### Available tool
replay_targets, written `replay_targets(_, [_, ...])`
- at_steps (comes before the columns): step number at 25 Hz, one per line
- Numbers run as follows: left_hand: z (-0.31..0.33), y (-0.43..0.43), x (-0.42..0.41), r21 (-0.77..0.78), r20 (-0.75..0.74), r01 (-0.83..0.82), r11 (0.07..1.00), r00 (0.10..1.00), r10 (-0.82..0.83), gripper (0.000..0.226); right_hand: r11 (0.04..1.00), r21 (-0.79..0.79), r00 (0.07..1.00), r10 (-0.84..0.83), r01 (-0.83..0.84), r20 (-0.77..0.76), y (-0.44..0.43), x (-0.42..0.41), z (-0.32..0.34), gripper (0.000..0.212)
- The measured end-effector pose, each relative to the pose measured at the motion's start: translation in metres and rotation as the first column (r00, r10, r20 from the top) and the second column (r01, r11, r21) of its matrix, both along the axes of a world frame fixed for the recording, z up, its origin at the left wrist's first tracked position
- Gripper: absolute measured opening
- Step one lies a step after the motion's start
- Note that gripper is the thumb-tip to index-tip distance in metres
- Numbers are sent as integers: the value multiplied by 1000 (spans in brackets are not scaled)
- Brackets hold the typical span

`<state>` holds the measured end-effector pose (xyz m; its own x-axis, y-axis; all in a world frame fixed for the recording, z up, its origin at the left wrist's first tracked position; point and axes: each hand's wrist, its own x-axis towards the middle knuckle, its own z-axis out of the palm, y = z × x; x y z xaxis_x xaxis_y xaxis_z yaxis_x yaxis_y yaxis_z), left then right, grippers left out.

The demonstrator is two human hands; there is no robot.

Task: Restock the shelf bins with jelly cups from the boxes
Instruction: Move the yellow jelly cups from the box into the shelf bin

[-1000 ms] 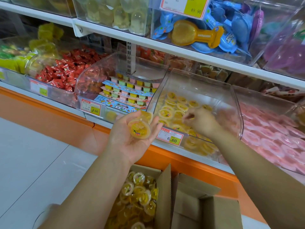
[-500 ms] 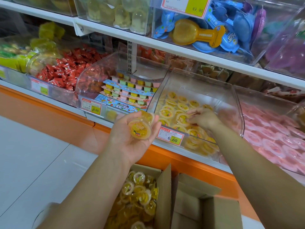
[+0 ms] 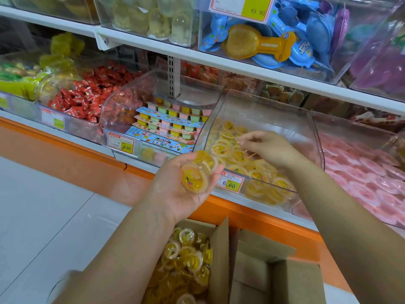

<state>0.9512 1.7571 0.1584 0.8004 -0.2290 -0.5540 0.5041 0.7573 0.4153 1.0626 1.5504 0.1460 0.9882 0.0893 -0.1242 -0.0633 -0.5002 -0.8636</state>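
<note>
My left hand is palm up in front of the shelf and grips two or three yellow jelly cups, stacked against its fingers. My right hand reaches into the clear shelf bin, just above the layer of yellow jelly cups lying there. Its fingers are loosely spread toward the left with nothing between them. Below my arms, an open cardboard box on the floor holds several more yellow jelly cups.
A second open cardboard box stands to the right of the first. Beside the yellow bin are a bin of multicoloured jelly packs, red wrapped candy and pink cups. The white upper shelf overhangs the bins.
My right hand has set a cup down in the bin, lifted a little and spread its fingers. My left hand has stayed in place with its cups.
</note>
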Motion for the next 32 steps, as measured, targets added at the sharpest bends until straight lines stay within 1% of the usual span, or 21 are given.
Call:
replay_targets(2, [1,-3,0,21,34,72,997,997,-73,19,977,61,974,208,-203,-90,15,-19,17,19])
replay_targets(4, [1,-6,0,38,77,131,991,988,-134,36,947,6,937,317,-320,-146,25,-30,24,32])
replay_targets(6, [1,-8,0,92,95,164,982,980,-173,30,943,-25,933,325,-333,-154,29,-37,28,47])
replay_targets(8, [5,-9,-1,116,114,193,974,972,-206,19,942,51,931,334,-330,-147,24,-41,31,49])
replay_targets(10, [7,-7,-1,125,141,228,966,959,-245,23,906,142,905,413,-398,-100,16,-45,33,43])
replay_targets(12, [8,-6,0,148,149,274,950,944,-295,30,847,172,855,517,-504,-40,10,-50,34,46])
replay_targets(15, [10,-7,-1,193,134,322,927,927,-350,32,782,94,782,621,-616,-45,6,-55,37,55])
replay_targets(18, [8,-8,-1,192,107,357,914,918,-382,35,774,44,769,633,-632,-83,7,-56,40,55])
replay_targets(19, [8,-8,0,174,101,362,916,918,-382,38,780,39,776,625,-625,-79,8,-56,40,53])
replay_targets(21, [8,-8,0,148,103,359,921,921,-376,42,830,36,829,558,-557,-25,8,-56,38,48])
replay_targets(22, [9,-7,1,136,113,353,926,923,-368,42,869,118,874,485,-481,-4,6,-52,37,45])
replay_targets(23, [9,-6,2,127,119,334,934,930,-349,43,892,256,922,387,-372,-7,1,-44,36,41])
replay_targets(24, [10,-5,2,122,118,307,944,940,-321,42,886,405,962,269,-226,-52,-5,-33,35,35])
replay_targets(25, [9,-4,2,121,116,279,953,949,-292,41,862,502,976,167,-74,-143,-13,-22,34,28])
replay_targets(26, [9,-3,1,120,112,254,960,957,-267,41,831,554,960,113,49,-255,-21,-13,32,28])
replay_targets(27, [8,-2,1,119,107,232,965,964,-245,40,813,568,929,103,128,-357,-30,-6,29,36])
replay_targets(28, [8,-2,1,117,99,212,970,970,-224,38,808,563,896,110,171,-430,-36,-1,23,42])
replay_targets(29, [8,-2,0,114,92,197,974,974,-208,37,817,545,878,107,189,-466,-40,1,17,38])
replay_targets(30, [8,-1,0,115,90,185,976,977,-196,36,847,499,878,87,184,-472,-42,5,8,26])
replay_targets(31, [8,-1,0,119,87,175,977,979,-186,36,907,386,893,23,171,-449,-44,11,1,12])
replay_targets(32, [9,-1,-1,126,83,168,978,980,-179,34,969,198,921,-59,145,-386,-47,16,-5,8])
